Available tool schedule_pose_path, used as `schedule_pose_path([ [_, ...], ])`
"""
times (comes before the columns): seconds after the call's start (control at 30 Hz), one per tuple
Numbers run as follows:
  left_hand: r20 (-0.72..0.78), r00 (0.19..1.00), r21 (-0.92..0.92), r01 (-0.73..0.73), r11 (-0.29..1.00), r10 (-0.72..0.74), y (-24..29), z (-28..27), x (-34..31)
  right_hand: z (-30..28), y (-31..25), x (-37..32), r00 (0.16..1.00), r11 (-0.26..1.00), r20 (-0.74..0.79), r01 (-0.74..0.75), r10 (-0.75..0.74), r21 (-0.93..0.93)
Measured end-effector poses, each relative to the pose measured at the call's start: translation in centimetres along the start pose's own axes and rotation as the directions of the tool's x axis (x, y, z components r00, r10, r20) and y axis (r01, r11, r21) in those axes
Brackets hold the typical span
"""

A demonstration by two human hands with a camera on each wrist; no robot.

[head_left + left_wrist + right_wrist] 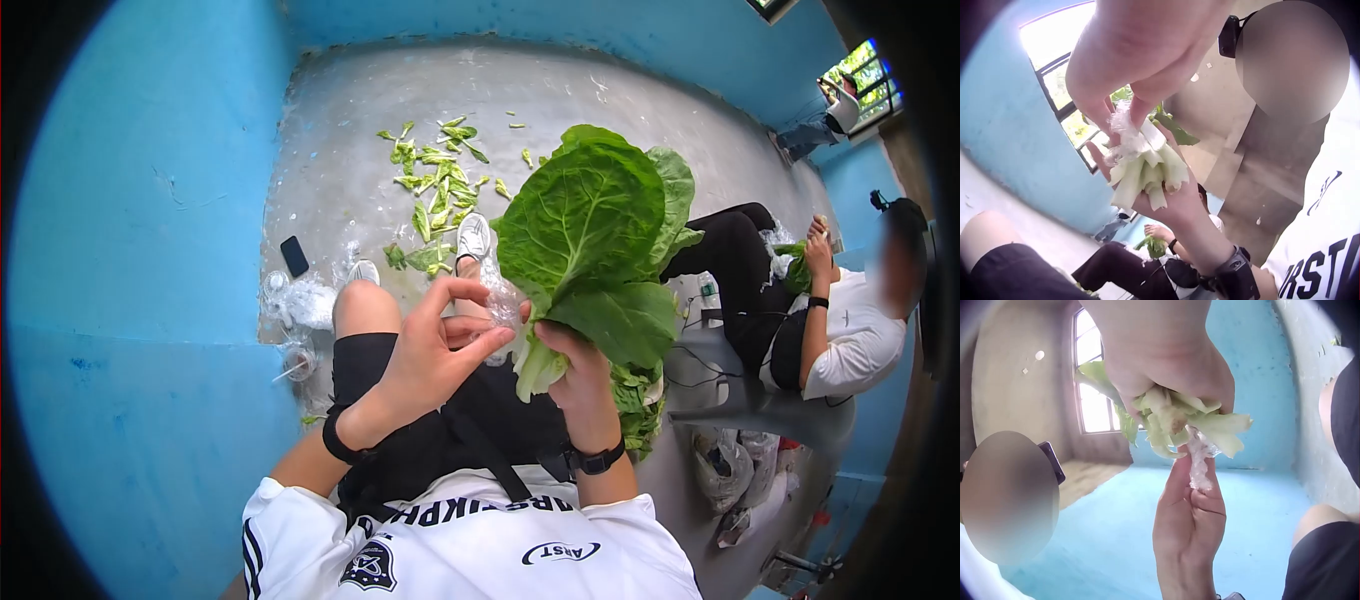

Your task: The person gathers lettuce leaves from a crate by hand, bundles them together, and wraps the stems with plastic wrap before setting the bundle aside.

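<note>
Leaf scraps [440,190] litter the floor [350,110] far ahead; phone [294,256] and crumpled plastic [305,303] lie left; seated person [850,340] at right. Greens [585,215] block part of the floor behind. Wrist views show stem ends [1154,178] up close; head view shows the broad leaf tops spread out. Right hand [578,378] grips the greens by the stems, leaves pointing far. Left hand [430,340], just left, pinches clear film [503,300] against the stems.
</note>
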State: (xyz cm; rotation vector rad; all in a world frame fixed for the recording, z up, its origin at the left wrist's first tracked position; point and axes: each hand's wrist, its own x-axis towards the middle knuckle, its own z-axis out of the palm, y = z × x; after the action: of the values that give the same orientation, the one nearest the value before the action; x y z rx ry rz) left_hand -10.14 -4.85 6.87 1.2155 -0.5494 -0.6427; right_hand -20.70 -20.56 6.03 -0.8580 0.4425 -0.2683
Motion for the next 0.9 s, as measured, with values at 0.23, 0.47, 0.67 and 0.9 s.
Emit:
schedule_pose_path([
  [0.23, -0.077, 0.997, 0.083, -0.025, 0.996, 0.031, -0.7, -0.1, -0.8, 0.3, -1.3, -0.7, 0.993, 0.997, -0.096, 0.07, -0.066, 0.034],
  [0.47, -0.198, 0.98, -0.101, -0.014, 0.995, -0.006, -0.1, -1.9, -1.2, -0.7, -1.5, -0.7, 0.967, 0.99, -0.21, 0.14, -0.142, -0.023],
  [0.67, -0.27, 0.962, -0.081, 0.02, 0.996, -0.042, 0.0, -2.8, -1.6, -2.3, -2.4, -1.3, 0.953, 0.982, -0.241, 0.186, -0.185, -0.018],
  [0.9, -0.383, 0.924, 0.014, 0.006, 1.0, 0.0, -0.1, -4.3, -1.1, -6.2, -4.3, -1.9, 0.928, 0.961, -0.267, 0.276, -0.26, 0.026],
])
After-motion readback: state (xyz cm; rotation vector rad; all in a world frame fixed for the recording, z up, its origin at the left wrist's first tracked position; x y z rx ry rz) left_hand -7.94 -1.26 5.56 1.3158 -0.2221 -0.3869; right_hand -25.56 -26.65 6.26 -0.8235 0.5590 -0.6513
